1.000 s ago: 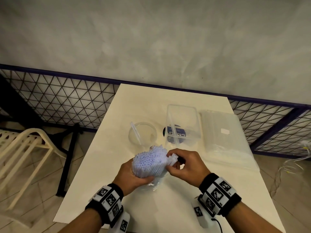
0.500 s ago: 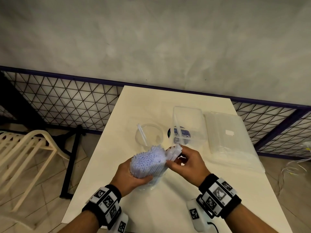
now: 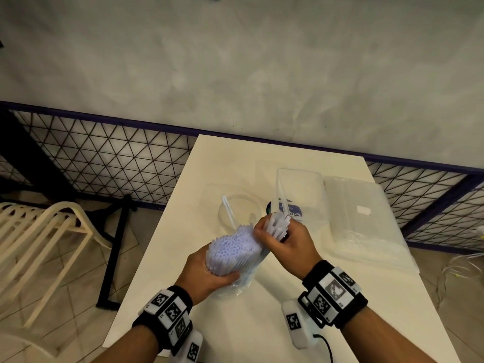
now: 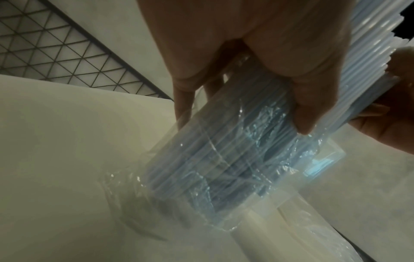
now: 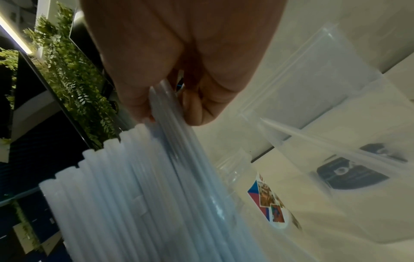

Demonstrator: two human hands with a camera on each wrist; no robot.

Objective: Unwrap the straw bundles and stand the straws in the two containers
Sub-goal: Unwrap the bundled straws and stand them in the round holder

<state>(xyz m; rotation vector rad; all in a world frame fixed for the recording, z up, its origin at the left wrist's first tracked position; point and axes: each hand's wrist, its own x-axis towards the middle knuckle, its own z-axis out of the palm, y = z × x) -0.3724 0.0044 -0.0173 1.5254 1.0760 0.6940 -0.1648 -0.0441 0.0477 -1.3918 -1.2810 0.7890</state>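
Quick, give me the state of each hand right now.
Left hand: closed around the straw bundle, still partly in its wrapper.
Right hand: grip closed on a small bunch of straws.

straws [image 3: 235, 247] – pale bluish-white | table [image 3: 230, 158] – cream | wristbands [image 3: 167, 310] – black-white checker markers

a white table [image 3: 183, 271] stands with its far edge against a grey wall. on it, near the middle, sits a round clear cup [image 3: 239, 212] with one straw leaning inside. just right of it is a tall clear box [image 3: 301, 189] holding a couple of straws. right again, a flat pack of wrapped straws [image 3: 366, 226] lies along the table's right edge. crumpled clear wrap [image 3: 233, 288] rests on the near part.
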